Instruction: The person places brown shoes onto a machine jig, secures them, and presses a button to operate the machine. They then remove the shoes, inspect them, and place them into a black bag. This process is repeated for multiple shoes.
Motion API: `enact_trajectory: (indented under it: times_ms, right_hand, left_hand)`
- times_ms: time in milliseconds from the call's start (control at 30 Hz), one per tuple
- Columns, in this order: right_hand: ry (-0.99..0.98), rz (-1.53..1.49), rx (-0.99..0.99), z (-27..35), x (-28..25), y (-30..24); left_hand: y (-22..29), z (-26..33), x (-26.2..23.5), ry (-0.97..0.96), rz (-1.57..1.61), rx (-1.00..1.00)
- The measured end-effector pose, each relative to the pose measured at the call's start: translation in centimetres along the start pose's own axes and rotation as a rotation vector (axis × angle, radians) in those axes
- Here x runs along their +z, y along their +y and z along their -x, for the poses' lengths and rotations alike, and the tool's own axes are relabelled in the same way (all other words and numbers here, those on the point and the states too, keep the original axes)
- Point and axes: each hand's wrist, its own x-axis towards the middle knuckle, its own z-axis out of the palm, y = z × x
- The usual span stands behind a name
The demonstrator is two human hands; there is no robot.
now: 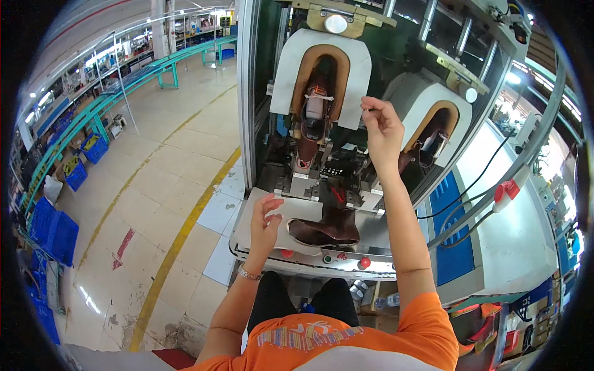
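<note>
A brown leather boot lies on its side on the machine's front ledge, its opening toward the left. My left hand is just left of it, over the pale ledge, fingers loosely bent and apart, with nothing in them. Raised higher, my right hand is between two U-shaped clamps, fingers bent and slightly apart around no visible object. In the left white clamp, lined in tan, sits a brown boot with a pale piece on it. The right clamp holds another dark boot, partly shadowed.
Red button and other controls line the ledge's front edge. A metal frame post rises on the left. To the right stand a white cabinet and a cable with a red-and-white connector. Blue crates stand far left.
</note>
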Motion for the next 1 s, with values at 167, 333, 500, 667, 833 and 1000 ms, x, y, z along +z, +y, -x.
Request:
enact_trajectory:
  times_ms: [167,333,500,667,833,1000]
  right_hand:
    - [-0.121,0.088,-0.059,-0.5,1.7,-0.4]
    - [-0.063,0.234,-0.177,-1.4,4.6,-1.2]
    - [-0.092,0.517,-0.450,-4.1,6.4,-0.4]
    - [0.061,0.472,-0.566,-2.4,5.1,-1.0]
    - [0.227,0.317,-0.515,-2.7,1.0,-6.6]
    - [0.040,0.327,-0.255,0.7,-6.7,-4.3]
  left_hand:
    - [-0.2,-0.3,-0.4,0.007,0.052,-0.001]
    - [0.7,-0.4,0.0,0.001,0.086,-0.035]
    - [1.1,-0.7,0.3,-0.015,0.029,-0.036]
    - [2.2,-1.9,-1.0,0.068,-0.177,0.087]
    - [4.5,-5.1,-0.9,0.155,-0.036,0.164]
    - [8.9,-4.7,2.7,-0.403,0.588,-0.333]
